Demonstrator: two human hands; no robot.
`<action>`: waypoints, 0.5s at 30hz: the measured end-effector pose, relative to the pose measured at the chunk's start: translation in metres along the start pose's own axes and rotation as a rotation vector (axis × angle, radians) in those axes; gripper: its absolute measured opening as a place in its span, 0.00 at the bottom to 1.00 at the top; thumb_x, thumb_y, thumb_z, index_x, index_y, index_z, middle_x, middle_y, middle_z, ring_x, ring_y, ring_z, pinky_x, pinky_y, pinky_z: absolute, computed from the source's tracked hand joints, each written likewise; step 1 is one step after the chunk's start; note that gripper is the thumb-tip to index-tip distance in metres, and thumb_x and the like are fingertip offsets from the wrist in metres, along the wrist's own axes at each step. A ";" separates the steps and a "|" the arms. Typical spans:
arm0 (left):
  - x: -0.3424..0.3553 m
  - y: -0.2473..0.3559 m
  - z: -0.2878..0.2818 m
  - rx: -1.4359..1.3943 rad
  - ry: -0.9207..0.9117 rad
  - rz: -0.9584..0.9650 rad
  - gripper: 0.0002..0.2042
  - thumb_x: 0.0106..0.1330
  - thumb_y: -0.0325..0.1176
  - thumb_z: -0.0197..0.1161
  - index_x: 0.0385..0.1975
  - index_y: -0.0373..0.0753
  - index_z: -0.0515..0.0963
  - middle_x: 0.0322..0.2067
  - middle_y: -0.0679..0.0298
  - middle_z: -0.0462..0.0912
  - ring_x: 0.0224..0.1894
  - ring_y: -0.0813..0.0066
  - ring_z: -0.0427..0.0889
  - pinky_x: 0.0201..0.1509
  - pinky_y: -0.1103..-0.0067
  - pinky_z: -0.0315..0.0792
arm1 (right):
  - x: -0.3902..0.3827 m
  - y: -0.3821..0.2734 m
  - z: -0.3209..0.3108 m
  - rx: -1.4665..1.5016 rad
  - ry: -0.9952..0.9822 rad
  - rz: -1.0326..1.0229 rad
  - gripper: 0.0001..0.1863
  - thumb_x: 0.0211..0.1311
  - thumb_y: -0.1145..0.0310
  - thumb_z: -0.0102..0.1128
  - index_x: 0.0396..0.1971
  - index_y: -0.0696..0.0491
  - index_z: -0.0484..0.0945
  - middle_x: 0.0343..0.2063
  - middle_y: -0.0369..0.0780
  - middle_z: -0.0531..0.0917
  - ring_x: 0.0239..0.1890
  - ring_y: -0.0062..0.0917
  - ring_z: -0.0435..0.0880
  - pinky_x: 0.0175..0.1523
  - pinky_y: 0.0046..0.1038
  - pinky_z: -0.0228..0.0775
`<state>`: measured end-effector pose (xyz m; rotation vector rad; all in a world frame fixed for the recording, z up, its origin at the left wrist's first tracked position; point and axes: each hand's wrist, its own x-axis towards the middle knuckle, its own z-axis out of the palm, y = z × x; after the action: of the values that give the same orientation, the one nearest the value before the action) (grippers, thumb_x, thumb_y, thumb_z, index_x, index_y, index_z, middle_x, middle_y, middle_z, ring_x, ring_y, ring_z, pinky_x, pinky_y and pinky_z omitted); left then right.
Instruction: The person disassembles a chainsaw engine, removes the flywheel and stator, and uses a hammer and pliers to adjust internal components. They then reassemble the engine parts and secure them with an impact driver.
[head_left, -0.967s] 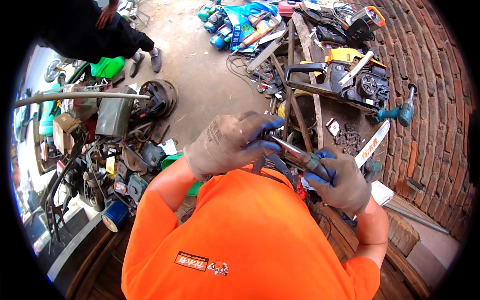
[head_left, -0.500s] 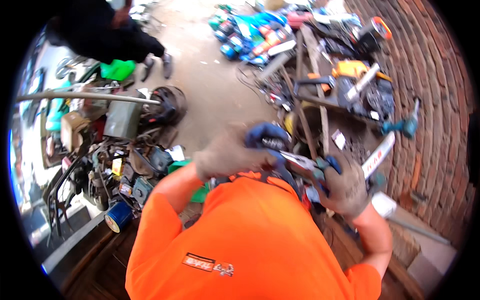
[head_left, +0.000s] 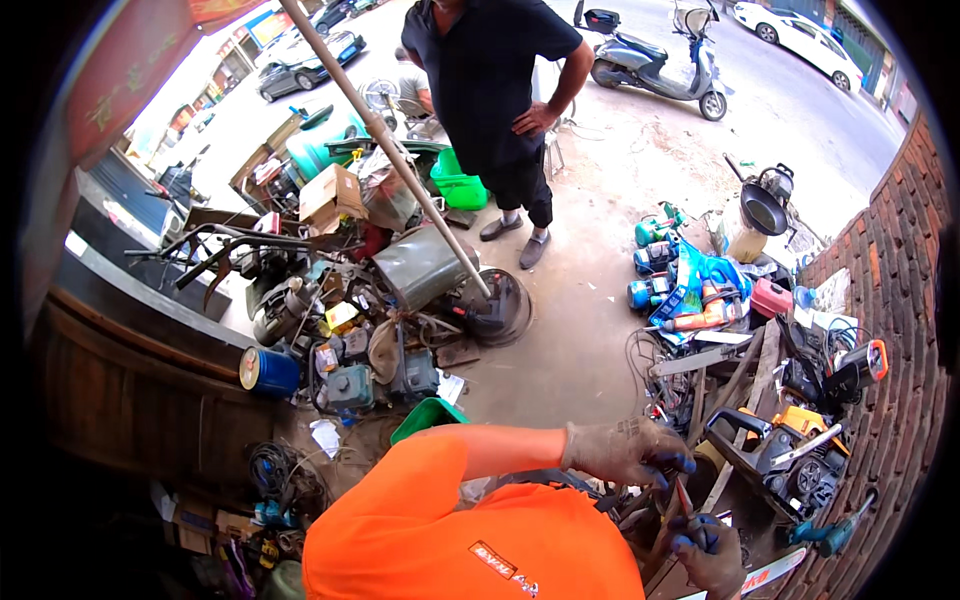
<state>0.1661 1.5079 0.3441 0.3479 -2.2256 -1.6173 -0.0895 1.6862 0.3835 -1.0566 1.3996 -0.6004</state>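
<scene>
Both of my hands wear grey-brown work gloves with blue at the fingers. My left hand (head_left: 628,452) is closed, fingers curled down just above the right; whatever is in it is hidden. My right hand (head_left: 712,556), at the lower right, is wrapped round a slim pointed tool (head_left: 683,498) whose tip points up toward the left hand. Its exact kind does not show. A white chainsaw guide bar (head_left: 775,573) sticks out beside the right hand. Above that hand, to the right, lies a black and orange chainsaw (head_left: 790,460).
A person (head_left: 490,100) in dark clothes stands ahead. Piled machine parts, a grey-green metal drum (head_left: 428,268) and a long pole (head_left: 385,140) fill the left. A teal power tool (head_left: 830,530) lies by the brick wall (head_left: 900,330). A scooter (head_left: 660,65) is parked outside.
The view has swung up and left, bringing the street and the standing person into sight. My hands now appear lower and farther right, with the left above the right.
</scene>
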 end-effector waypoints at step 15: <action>-0.015 0.018 -0.001 -0.258 0.190 -0.096 0.24 0.60 0.21 0.73 0.57 0.31 0.78 0.50 0.56 0.84 0.45 0.71 0.88 0.51 0.75 0.82 | 0.003 -0.053 -0.002 -0.288 -0.024 -0.020 0.14 0.58 0.69 0.69 0.42 0.60 0.84 0.37 0.43 0.85 0.30 0.26 0.85 0.38 0.30 0.76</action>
<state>0.1797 1.5190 0.3594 0.5198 -1.8606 -1.8127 -0.0784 1.6587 0.4282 -1.3025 1.4855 -0.4058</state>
